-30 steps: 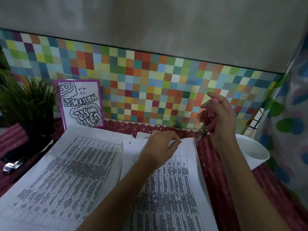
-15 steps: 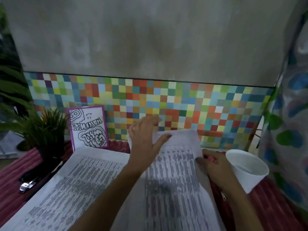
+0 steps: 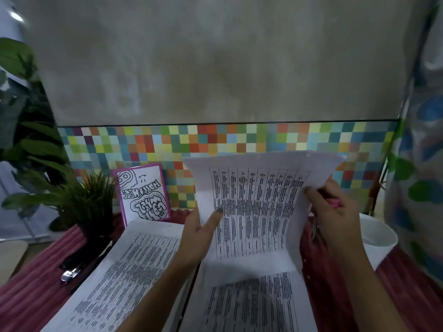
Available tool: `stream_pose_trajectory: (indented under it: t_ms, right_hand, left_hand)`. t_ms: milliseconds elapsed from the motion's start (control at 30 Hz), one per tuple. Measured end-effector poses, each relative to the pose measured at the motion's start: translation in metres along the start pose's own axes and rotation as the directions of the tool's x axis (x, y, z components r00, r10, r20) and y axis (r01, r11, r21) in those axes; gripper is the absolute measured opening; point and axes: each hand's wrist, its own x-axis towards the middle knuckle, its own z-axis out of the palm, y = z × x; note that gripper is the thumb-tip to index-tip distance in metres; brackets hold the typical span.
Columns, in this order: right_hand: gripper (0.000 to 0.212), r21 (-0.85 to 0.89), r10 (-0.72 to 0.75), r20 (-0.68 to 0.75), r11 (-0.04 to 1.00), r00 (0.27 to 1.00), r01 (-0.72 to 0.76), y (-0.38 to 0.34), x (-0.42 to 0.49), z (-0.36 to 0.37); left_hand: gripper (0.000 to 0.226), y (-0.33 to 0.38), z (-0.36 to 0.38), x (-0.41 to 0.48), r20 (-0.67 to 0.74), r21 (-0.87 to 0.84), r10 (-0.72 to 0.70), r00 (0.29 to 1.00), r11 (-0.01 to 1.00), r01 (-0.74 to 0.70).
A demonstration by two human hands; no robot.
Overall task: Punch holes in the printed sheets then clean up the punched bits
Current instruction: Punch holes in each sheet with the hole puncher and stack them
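Sheet [image 3: 254,207], one, upright in the fingers [image 3: 217,213] of left hand [image 3: 196,233] and right hand [image 3: 335,212]; two printed stacks [image 3: 134,271] [image 3: 251,305], one white cup [image 3: 377,238].

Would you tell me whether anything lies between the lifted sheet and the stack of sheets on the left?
Nothing visible does. The lifted sheet, pinched by the left hand and right hand, stands just right of the left stack. Nothing lies on the stack; only the person's left forearm crosses its near right edge.

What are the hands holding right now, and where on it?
Both hold the lifted printed sheet: left hand pinches its left edge, thumb on the print; right hand pinches its right edge, with a pink tool tucked in the same hand.
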Motion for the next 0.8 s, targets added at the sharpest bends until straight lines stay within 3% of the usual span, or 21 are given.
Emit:
stream_pose_trajectory:
  t_ms: [67, 100, 200, 233, 333, 400, 500, 567, 667, 800]
  right_hand:
    - [0.019, -0.03, -0.041, -0.01, 0.999, 0.999, 0.041, -0.003, 0.001, 0.001]
    - [0.025, -0.033, -0.055, -0.017, 0.998, 0.998, 0.055, -0.005, 0.001, 0.003]
    - [0.028, -0.054, -0.097, -0.041, 0.994, 0.994, 0.094, -0.016, 0.001, 0.01]
    - [0.025, -0.071, -0.108, -0.047, 0.992, 0.993, 0.104, -0.019, 0.002, 0.013]
    - [0.021, -0.099, -0.106, -0.057, 0.99, 0.993, 0.1, -0.032, 0.01, 0.021]
    - [0.024, -0.133, -0.107, -0.069, 0.986, 0.992, 0.097, -0.044, 0.02, 0.028]
    - [0.032, -0.227, -0.036, -0.042, 0.974, 0.998, 0.025, -0.059, 0.036, 0.048]
    - [0.028, -0.303, 0.116, 0.028, 0.947, 0.993, -0.102, -0.063, 0.044, 0.069]
    - [0.019, -0.52, 0.413, 0.192, 0.812, 0.89, -0.265, -0.061, 0.04, 0.112]
    - [0.026, -0.77, 0.637, 0.426, 0.628, 0.643, -0.112, -0.032, 0.008, 0.168]
  left_hand:
    - [0.085, 0.008, -0.001, 0.0, -0.002, -0.024, 0.007, 1.0, 1.0, -0.007]
    - [0.083, 0.009, -0.001, 0.001, -0.014, -0.034, -0.005, 1.0, 0.999, 0.004]
    - [0.037, 0.015, 0.004, -0.006, 0.002, -0.143, -0.059, 0.998, 0.988, 0.059]
    - [0.034, 0.016, 0.005, -0.008, 0.007, -0.166, -0.103, 0.995, 0.981, 0.102]
    - [0.06, 0.02, -0.001, -0.004, -0.034, -0.186, -0.154, 0.988, 0.972, 0.145]
    - [0.064, 0.038, -0.015, 0.003, -0.047, -0.169, -0.123, 0.991, 0.979, 0.113]
    - [0.057, 0.059, -0.059, 0.019, -0.028, -0.083, -0.071, 0.997, 0.994, 0.068]
    - [0.042, 0.066, -0.098, 0.029, -0.026, 0.007, -0.106, 0.994, 0.994, 0.106]
    - [0.044, 0.066, -0.154, 0.025, -0.062, 0.023, -0.222, 0.973, 0.974, 0.224]
    - [0.049, 0.033, -0.206, -0.003, -0.14, 0.273, -0.334, 0.932, 0.892, 0.36]
